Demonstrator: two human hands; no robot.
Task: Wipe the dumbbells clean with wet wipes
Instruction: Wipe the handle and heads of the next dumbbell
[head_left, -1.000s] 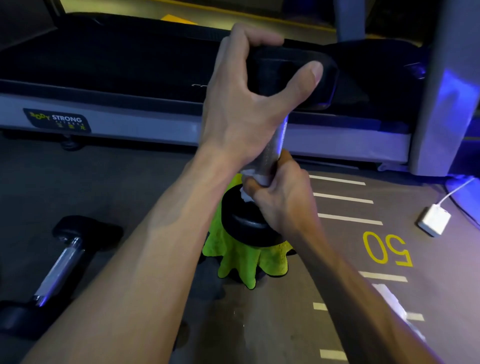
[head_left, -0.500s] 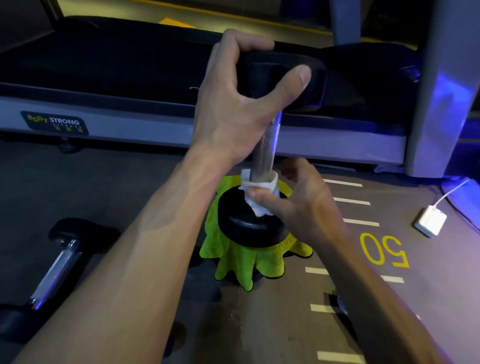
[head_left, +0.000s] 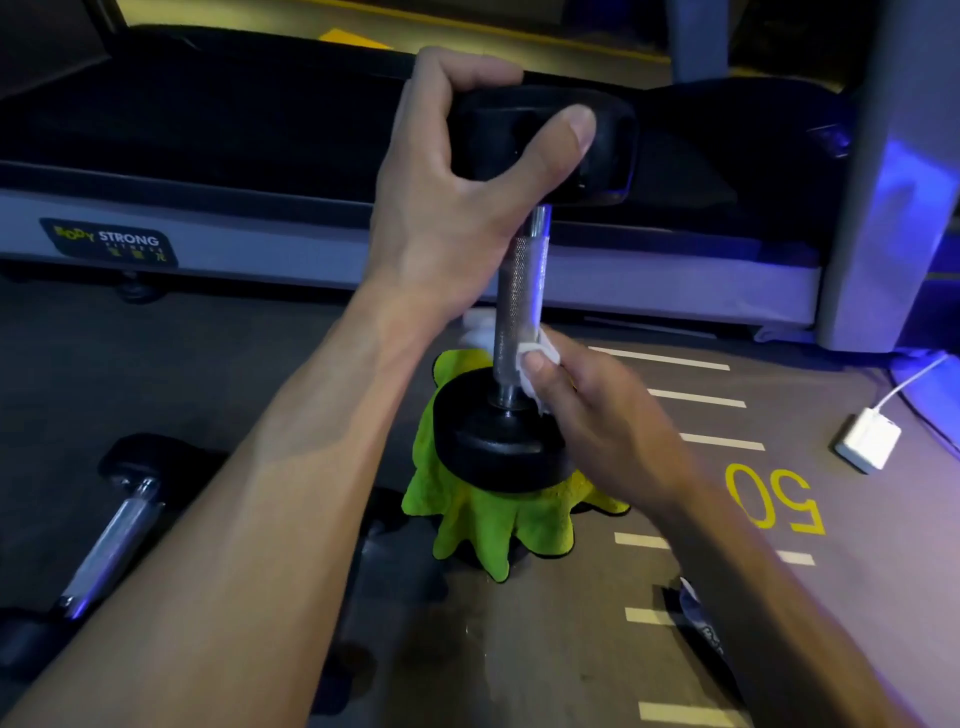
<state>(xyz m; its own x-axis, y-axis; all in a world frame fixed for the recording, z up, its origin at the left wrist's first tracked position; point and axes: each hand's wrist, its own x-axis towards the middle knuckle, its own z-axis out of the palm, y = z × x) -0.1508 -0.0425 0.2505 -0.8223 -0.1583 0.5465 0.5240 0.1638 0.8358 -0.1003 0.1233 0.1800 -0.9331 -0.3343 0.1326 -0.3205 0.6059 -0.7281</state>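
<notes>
We stand the dumbbell (head_left: 519, 291) upright on a green cloth (head_left: 498, 525) spread on the floor (head_left: 519, 649). Our left hand (head_left: 467, 197) grips its upper black head, thumb across the front. Our right hand (head_left: 597, 415) pinches a white wet wipe (head_left: 537, 358) against the lower handle; part of it seems to wrap behind. A second dumbbell (head_left: 111, 530) lies to the left, before the treadmill (head_left: 260, 156).

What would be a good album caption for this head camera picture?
Left hand steadies an upright dumbbell on a green cloth while the right hand wipes its handle with a wet wipe.
</notes>
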